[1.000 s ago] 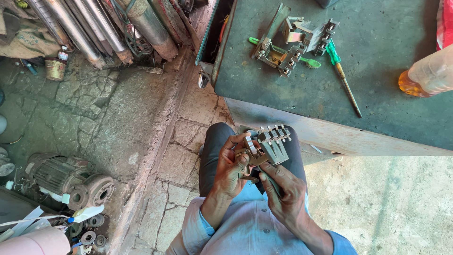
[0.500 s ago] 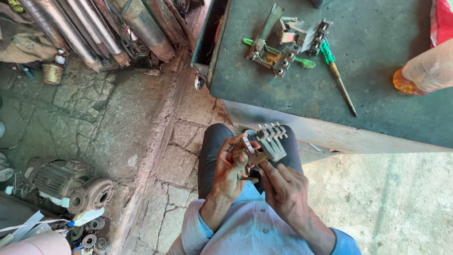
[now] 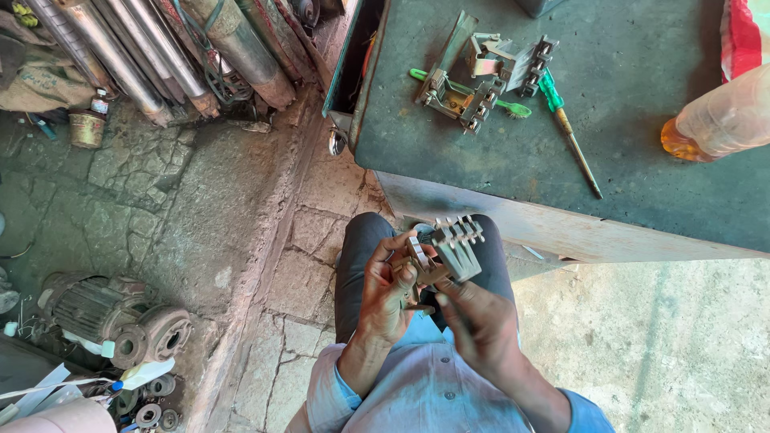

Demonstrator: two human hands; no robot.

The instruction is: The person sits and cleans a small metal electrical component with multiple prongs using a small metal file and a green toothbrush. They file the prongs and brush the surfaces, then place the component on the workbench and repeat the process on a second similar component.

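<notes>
Two hands meet over the person's lap, both on one small metal contact block point(image 3: 449, 250) with a row of screw terminals along its top edge. The left hand point(image 3: 389, 293) is curled around the block's brass-coloured lower part, thumb across the front, gripping it. The right hand point(image 3: 480, 321) comes in from below with its fingertips pinched on the block's underside; what lies between those fingertips is too small to make out. The block sits just in front of the near edge of the green metal workbench point(image 3: 642, 120), below its level and above the dark trousers.

On the workbench, well beyond the block, lies a larger cluster of similar metal parts point(image 3: 481, 72) with angled plates and terminal strips. A green-handled tool point(image 3: 469, 90) runs beneath that cluster, and a green-handled screwdriver point(image 3: 568, 132) lies just to its right, shaft pointing toward the bench's near edge. At the bench's right side lies an orange-tinted plastic bottle point(image 3: 718, 122), with a red and white cloth point(image 3: 746, 36) above it.

Left of the workbench, across the stone floor, steel pipes point(image 3: 144, 56) lean in a bundle, a small tin point(image 3: 86, 128) stands beside them, and a rusty electric motor point(image 3: 112, 317) lies farther down.
</notes>
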